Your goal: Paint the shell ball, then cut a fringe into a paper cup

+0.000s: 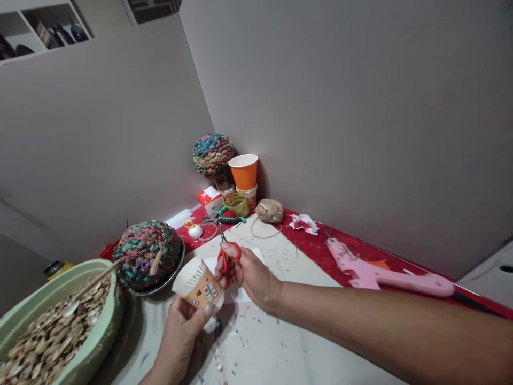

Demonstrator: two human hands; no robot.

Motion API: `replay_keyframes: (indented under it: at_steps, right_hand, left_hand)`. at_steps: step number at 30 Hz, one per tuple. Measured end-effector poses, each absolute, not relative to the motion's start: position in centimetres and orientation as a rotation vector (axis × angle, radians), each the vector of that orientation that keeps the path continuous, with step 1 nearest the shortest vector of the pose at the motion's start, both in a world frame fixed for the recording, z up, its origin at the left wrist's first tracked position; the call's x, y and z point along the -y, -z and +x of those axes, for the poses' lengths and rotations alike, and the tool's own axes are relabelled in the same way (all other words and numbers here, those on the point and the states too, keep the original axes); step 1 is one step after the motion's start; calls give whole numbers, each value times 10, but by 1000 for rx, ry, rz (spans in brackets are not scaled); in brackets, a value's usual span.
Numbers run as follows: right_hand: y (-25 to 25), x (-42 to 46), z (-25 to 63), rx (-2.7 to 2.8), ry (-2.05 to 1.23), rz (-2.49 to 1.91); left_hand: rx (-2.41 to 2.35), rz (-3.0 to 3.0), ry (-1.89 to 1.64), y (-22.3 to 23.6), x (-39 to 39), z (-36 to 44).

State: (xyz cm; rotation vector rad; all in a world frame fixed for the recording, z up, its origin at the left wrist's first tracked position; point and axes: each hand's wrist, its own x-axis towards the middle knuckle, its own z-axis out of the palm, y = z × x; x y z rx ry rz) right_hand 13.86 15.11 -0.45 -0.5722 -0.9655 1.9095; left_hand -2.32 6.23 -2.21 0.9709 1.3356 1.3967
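My left hand (185, 327) is closed around a printed paper cup (203, 293), which is tilted with its open end toward the upper left. Narrow slits run along part of the cup's rim. Small scissors (229, 259) with red handles sit in the fingers of my right hand (250, 275), just right of the cup. Their blades point up and away from the cup. White paper (240, 294) lies partly hidden beneath my hands.
A green basket (116, 315) of shells and a bowl with a braided multicoloured ball (146, 251) stand left. Toward the corner are pliers (230, 220), an orange cup (243, 174), a twine ball (270, 210) and a braided tree (212, 154). A pink glue gun (385, 275) lies right.
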Motion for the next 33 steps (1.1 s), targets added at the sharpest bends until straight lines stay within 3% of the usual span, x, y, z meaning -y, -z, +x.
replay_keyframes:
  at_steps: [12, 33]
  right_hand:
    - [3, -152, 141, 1026, -1902, -545]
    - [5, -158, 138, 1058, -1910, -537]
  left_hand:
    - [-1490, 1029, -1454, 9, -65, -18]
    - [-1251, 998, -1483, 16, -69, -28]
